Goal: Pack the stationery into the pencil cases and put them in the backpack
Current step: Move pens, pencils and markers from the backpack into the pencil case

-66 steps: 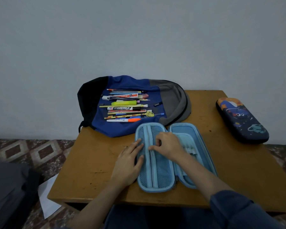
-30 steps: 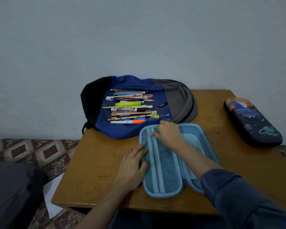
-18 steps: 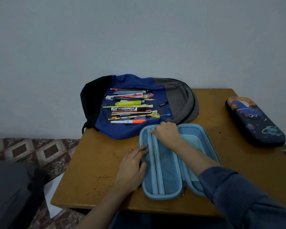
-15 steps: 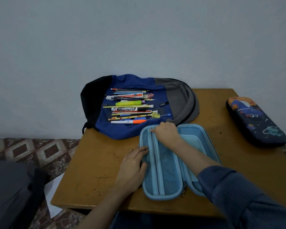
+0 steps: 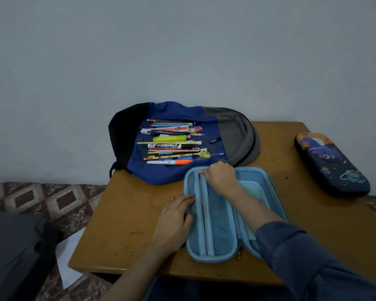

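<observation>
– Two hands, both working on the blue pencil case (image 5: 215, 227), which is lying open on the table (image 5: 128, 213) near the front edge.
– Left one?
– Left hand (image 5: 174, 222) is lying flat, fingers straight and close together, tips pressing on the case's left rim beside the mesh half. Holding nothing.
– Right?
– Right hand (image 5: 220, 177) is reaching over the case, fingers curled, tips pinching the far end of the zip strip (image 5: 204, 213) running down the mesh. Whether a pull tab is sitting between them, cannot tell.
– Stationery?
– Pens and markers (image 5: 172, 142) are lying in a row on the backpack (image 5: 174, 175), which is lying flat at the table's far left, its near edge just beside the right knuckles.
– Other case?
– Dark pencil case (image 5: 332, 166) is sitting closed at the far right, well apart from both hands.
</observation>
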Action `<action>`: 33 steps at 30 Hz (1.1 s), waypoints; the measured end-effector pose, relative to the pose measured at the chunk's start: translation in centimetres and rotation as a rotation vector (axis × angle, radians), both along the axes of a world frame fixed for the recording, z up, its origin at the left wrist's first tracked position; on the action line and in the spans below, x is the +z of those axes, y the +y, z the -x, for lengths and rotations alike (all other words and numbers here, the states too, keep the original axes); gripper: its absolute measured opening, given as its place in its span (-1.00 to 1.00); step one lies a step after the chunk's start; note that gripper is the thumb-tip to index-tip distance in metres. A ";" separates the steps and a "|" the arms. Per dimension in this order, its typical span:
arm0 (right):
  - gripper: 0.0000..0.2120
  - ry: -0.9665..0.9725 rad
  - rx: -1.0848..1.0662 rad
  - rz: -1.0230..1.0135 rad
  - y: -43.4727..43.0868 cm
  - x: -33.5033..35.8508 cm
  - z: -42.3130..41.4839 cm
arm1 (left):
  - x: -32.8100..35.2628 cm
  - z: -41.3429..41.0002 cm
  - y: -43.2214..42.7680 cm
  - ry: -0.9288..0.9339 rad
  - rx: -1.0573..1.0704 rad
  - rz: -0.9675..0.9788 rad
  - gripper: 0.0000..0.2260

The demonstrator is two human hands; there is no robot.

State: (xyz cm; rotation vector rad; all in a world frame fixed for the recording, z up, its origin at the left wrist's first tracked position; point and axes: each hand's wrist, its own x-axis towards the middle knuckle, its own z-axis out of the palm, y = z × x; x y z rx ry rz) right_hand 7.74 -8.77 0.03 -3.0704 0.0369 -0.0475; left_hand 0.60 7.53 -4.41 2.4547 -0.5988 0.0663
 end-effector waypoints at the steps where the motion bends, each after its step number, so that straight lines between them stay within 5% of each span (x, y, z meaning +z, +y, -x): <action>1: -0.48 -0.006 0.001 -0.027 -0.1 0.0 0.1 | 0.0 0.0 0.0 -0.001 -0.002 0.005 -0.63; 6: -0.49 0.008 0.026 -0.163 -0.9 0.4 2.3 | 0.0 0.1 0.1 -0.012 -0.003 0.004 -0.62; 16: -0.63 0.166 0.067 -0.067 -0.3 0.8 6.6 | -0.1 0.0 0.3 0.027 0.025 0.135 -0.71; 20: -0.82 0.219 0.080 -0.205 -1.0 1.3 7.2 | -0.1 0.0 0.4 0.015 0.152 0.198 -0.71; 25: -0.78 0.253 0.102 -0.193 -1.1 1.3 8.6 | 0.0 0.2 0.2 -0.127 0.180 0.081 -0.89; 27: -0.62 0.240 0.061 -0.156 -0.9 1.0 9.1 | 0.9 0.4 -0.4 -0.157 0.195 -0.009 -0.88; 33: -0.61 0.270 0.017 -0.042 1.0 1.4 9.4 | 3.3 -0.1 -1.7 0.115 0.228 -0.215 -0.72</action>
